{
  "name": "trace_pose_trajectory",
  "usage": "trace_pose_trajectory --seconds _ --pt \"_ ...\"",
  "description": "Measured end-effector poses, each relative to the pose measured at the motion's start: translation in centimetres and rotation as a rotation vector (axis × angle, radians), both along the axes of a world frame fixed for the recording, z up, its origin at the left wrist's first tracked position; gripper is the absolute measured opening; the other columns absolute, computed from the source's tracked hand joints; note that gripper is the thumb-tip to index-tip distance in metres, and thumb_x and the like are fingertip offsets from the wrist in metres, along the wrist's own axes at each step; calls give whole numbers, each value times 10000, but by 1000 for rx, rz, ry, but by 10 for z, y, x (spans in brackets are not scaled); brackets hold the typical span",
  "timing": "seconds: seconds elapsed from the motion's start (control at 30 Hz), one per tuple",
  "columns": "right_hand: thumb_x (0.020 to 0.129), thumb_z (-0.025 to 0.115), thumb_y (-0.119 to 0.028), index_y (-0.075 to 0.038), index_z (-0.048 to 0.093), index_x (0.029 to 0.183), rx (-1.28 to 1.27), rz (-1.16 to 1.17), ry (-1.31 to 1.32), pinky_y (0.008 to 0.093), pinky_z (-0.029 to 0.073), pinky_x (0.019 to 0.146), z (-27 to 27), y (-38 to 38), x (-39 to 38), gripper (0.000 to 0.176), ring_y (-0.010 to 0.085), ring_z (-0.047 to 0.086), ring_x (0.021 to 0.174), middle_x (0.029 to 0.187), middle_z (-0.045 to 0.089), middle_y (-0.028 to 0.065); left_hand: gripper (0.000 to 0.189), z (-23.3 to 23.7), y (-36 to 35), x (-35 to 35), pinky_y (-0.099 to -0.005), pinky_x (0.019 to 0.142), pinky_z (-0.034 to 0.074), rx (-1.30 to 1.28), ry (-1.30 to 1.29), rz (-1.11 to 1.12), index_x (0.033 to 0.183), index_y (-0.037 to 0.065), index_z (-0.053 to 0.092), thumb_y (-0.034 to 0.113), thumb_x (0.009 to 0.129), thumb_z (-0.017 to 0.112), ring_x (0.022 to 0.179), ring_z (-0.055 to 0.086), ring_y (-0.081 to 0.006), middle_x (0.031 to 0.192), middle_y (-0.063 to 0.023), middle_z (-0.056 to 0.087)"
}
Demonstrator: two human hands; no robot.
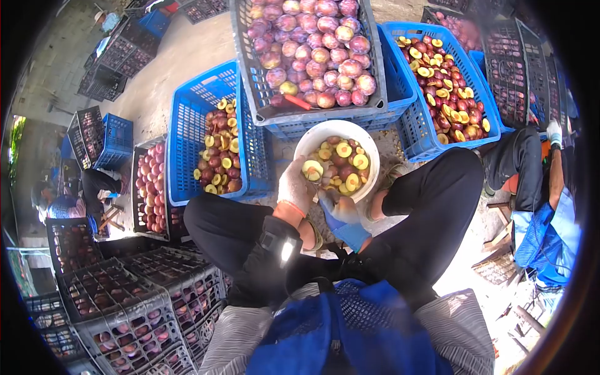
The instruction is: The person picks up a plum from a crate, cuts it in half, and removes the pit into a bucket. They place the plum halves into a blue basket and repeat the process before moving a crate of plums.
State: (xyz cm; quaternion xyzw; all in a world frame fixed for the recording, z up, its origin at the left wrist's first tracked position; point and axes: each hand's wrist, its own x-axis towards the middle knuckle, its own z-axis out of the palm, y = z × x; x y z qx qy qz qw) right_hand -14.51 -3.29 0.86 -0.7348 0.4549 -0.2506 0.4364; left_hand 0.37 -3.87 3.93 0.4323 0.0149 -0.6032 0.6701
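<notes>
My left hand (296, 186), in a pale knit glove, is closed on a cut plum half (312, 170), its yellow flesh facing up. It is held over the near left side of a white bucket (370, 145) containing several halved plums (347, 164). My right hand (342, 220), in a white and blue glove, is at the bucket's near rim, close to my left hand. Its fingers are curled, and what they hold, if anything, is hidden. Beyond the bucket, a black crate (245, 75) of whole plums (319, 55) has a red-handled tool (297, 102) lying on the fruit.
Blue crates of halved plums stand at left (178, 134) and right (406, 134). Black crates (119, 300) of plums are stacked at lower left, more (509, 75) at upper right. A co-worker (544, 212) sits at right. Other people (62, 203) are at far left.
</notes>
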Motion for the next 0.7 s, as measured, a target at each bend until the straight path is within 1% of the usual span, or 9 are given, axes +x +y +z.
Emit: trace_pose_trajectory --seconds 0.07,0.17,0.27,0.37,0.47,0.5,0.57,0.67,0.7 --pt "1032 514 -466 -45 665 947 -35 41 60 538 489 646 0 4 -1 454 465 637 737 765 656 251 319 -2 11 1 -410 727 582 4 75 71 1190 -50 566 204 1021 473 829 697 -349 983 -202 662" --pt "1029 511 -475 -46 669 968 -86 58 28 536 490 635 16 5 -1 461 462 633 719 747 653 250 284 1 14 -4 -418 701 579 52 49 202 1126 -54 564 177 1004 453 799 683 -371 903 -198 648" --pt "1028 508 -477 -45 687 942 -80 93 86 531 492 634 -1 6 0 476 457 637 720 744 654 246 259 1 17 -5 -407 655 569 87 -12 187 1041 -39 553 192 998 444 762 669 -364 877 -189 634" --pt "1022 513 -482 -32 702 899 -20 119 58 531 496 650 -6 9 2 503 461 643 741 761 664 248 295 -19 22 -1 -385 605 549 61 63 173 978 -5 542 270 1026 447 708 660 -317 838 -177 636" --pt "1022 509 -475 -14 708 891 -18 115 178 528 504 680 -21 10 3 519 462 651 778 787 677 245 356 -14 17 -12 -370 555 520 113 76 244 945 35 533 369 1044 458 616 628 -278 782 -146 636" --pt "1022 508 -472 -8 710 892 -1 116 183 527 506 690 -15 10 4 522 461 654 790 797 681 244 348 -15 17 -14 -366 545 514 137 73 260 918 52 531 368 1047 462 603 620 -275 771 -139 632" --pt "1023 508 -463 4 711 907 79 129 82 527 510 711 -1 10 3 523 459 660 811 818 689 247 343 -16 17 -17 -360 524 501 182 66 295 864 85 526 366 1053 470 579 604 -270 750 -125 624" --pt "1030 544 -423 29 689 1001 296 173 9 468 499 705 -12 14 3 476 449 658 798 798 685 247 341 -9 21 -15 -347 493 476 259 4 288 826 95 511 354 1046 478 548 579 -249 706 -114 601" --pt "1032 546 -417 31 689 1018 248 190 2 454 500 710 -12 17 1 470 427 667 796 802 691 240 346 -9 23 -15 -340 488 468 261 19 285 808 98 506 350 1043 480 542 570 -242 694 -111 593"
